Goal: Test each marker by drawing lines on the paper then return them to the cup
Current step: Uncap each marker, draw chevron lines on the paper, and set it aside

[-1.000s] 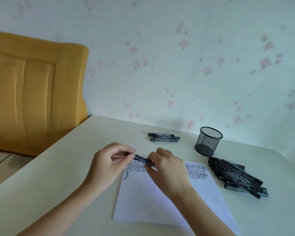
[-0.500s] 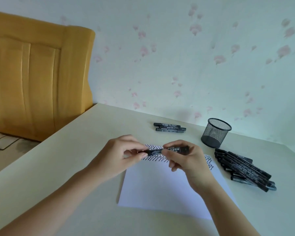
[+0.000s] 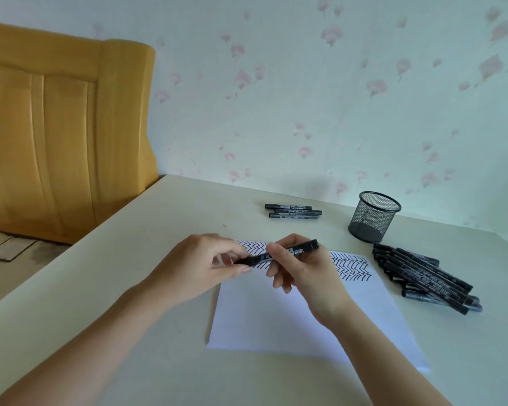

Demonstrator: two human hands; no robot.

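Head view: at the frame's centre a black marker [image 3: 279, 253] is held above the paper [image 3: 291, 315], its left end pinched by the left hand [image 3: 200, 268] and its barrel gripped by the curled fingers of the right hand [image 3: 302, 268]. The mesh cup [image 3: 373, 216] stands upper right, with a pile of markers [image 3: 423, 273] laid just below it.

A mesh cup [image 3: 373, 216] stood near the desk's [image 3: 129, 253] back edge, three markers [image 3: 293, 211] left of it, a marker pile [image 3: 423, 276] toward the right edge.
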